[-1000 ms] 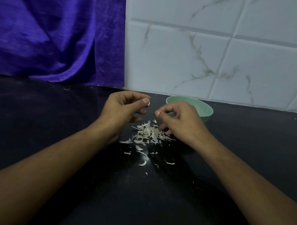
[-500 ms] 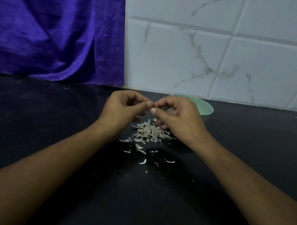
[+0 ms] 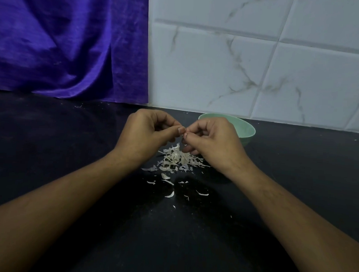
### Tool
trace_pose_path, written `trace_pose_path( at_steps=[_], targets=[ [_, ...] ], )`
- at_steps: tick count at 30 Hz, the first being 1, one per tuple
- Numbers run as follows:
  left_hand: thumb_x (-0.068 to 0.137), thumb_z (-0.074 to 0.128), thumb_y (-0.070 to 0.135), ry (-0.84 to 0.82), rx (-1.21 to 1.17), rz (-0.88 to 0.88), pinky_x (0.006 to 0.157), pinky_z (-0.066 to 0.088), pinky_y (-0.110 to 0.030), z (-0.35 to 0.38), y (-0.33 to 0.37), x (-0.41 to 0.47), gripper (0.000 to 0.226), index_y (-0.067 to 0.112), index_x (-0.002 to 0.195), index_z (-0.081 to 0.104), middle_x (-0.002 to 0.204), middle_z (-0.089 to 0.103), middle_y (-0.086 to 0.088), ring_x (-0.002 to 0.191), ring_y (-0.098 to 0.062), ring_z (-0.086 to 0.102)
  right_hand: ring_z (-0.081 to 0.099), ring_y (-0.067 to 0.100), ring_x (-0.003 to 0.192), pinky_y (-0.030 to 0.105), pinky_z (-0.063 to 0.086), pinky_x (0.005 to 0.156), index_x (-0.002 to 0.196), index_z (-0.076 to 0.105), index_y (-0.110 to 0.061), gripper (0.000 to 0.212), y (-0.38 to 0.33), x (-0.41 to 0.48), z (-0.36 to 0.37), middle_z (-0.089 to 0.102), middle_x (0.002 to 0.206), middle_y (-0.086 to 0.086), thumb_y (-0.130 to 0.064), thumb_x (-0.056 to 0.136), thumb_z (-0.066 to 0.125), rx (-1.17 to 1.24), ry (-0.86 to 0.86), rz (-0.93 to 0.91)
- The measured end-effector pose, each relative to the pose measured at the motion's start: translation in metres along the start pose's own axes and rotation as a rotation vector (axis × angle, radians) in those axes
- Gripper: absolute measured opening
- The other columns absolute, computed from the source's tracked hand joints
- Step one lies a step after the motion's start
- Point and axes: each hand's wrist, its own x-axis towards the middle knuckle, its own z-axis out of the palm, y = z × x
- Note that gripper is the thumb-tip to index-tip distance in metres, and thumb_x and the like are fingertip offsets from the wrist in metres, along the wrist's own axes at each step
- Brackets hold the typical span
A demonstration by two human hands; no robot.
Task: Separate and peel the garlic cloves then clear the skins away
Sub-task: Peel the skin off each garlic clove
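Note:
A pile of pale garlic skins lies on the black counter, with a few loose flakes nearer to me. Above the pile my left hand and my right hand meet fingertip to fingertip, fingers curled. They pinch a small garlic clove between them; it is almost wholly hidden by the fingers. A light green bowl stands just behind my right hand; its contents are not visible.
A purple cloth hangs at the back left. White marbled wall tiles close off the counter at the back. Tiny skin specks dot the counter toward its front.
My hands were apart above the pile a second ago. They have risen slightly and come together, so the fingertips now touch.

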Motion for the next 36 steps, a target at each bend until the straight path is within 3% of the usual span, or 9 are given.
trace_pose_path(
  at_steps=[4, 10, 15, 19, 25, 32, 36],
  targets=[
    [0.086, 0.084, 0.027, 0.01, -0.008, 0.03, 0.066, 0.06, -0.029, 0.001, 0.001, -0.003, 0.008, 0.02, 0.088, 0.081, 0.073, 0.076, 0.005, 0.068, -0.012, 0.073, 0.077, 0.021, 0.066, 0.035, 0.061, 0.063, 0.079, 0.073, -0.008, 0.009, 0.0, -0.001, 0.002, 0.075, 0.069, 0.014, -0.005, 0.087, 0.072, 0.095, 0.013, 0.038],
    [0.087, 0.083, 0.026, 0.052, -0.004, 0.088, 0.065, 0.06, -0.033, 0.003, 0.004, -0.004, 0.008, 0.018, 0.089, 0.08, 0.072, 0.075, 0.004, 0.067, -0.011, 0.072, 0.076, 0.032, 0.066, 0.038, 0.061, 0.061, 0.083, 0.07, 0.002, 0.012, -0.002, -0.003, 0.007, 0.074, 0.074, 0.021, -0.006, 0.091, 0.073, 0.294, 0.056, 0.106],
    [0.088, 0.082, 0.023, 0.08, 0.015, 0.138, 0.065, 0.061, -0.038, 0.003, 0.007, -0.005, 0.006, 0.018, 0.09, 0.081, 0.074, 0.076, 0.004, 0.069, -0.016, 0.072, 0.074, 0.028, 0.061, 0.038, 0.061, 0.06, 0.081, 0.068, -0.001, 0.013, -0.006, -0.003, 0.01, 0.071, 0.068, 0.012, -0.006, 0.092, 0.072, 0.371, 0.064, 0.153],
    [0.088, 0.082, 0.021, 0.084, 0.009, 0.152, 0.064, 0.06, -0.035, 0.004, 0.006, -0.005, 0.004, 0.017, 0.09, 0.081, 0.074, 0.076, 0.003, 0.069, -0.016, 0.072, 0.071, 0.023, 0.056, 0.035, 0.061, 0.057, 0.087, 0.066, 0.005, 0.015, -0.007, -0.003, 0.012, 0.068, 0.064, 0.008, -0.007, 0.094, 0.071, 0.458, 0.055, 0.22],
    [0.089, 0.082, 0.02, 0.078, -0.008, 0.155, 0.064, 0.057, -0.026, 0.004, 0.006, -0.003, 0.003, 0.018, 0.09, 0.081, 0.075, 0.076, 0.005, 0.068, -0.009, 0.071, 0.069, 0.019, 0.053, 0.036, 0.062, 0.059, 0.079, 0.062, -0.001, 0.015, -0.011, -0.003, 0.012, 0.066, 0.061, 0.005, -0.002, 0.093, 0.066, 0.547, 0.032, 0.273],
    [0.091, 0.08, 0.02, 0.064, -0.067, 0.145, 0.072, 0.063, -0.045, 0.003, 0.005, -0.003, 0.003, 0.017, 0.092, 0.08, 0.08, 0.078, 0.002, 0.074, -0.019, 0.074, 0.069, 0.019, 0.056, 0.035, 0.063, 0.061, 0.082, 0.063, -0.001, 0.012, -0.01, -0.002, 0.013, 0.065, 0.067, 0.008, 0.001, 0.093, 0.06, 0.678, 0.023, 0.332],
    [0.091, 0.079, 0.018, 0.073, -0.198, 0.075, 0.076, 0.065, -0.049, 0.002, 0.002, 0.001, 0.007, 0.013, 0.096, 0.08, 0.085, 0.079, -0.003, 0.08, -0.022, 0.077, 0.074, 0.021, 0.065, 0.033, 0.065, 0.064, 0.094, 0.066, 0.003, 0.005, -0.009, -0.002, 0.008, 0.07, 0.074, 0.009, -0.002, 0.095, 0.064, 0.735, -0.031, 0.301]
  ],
)
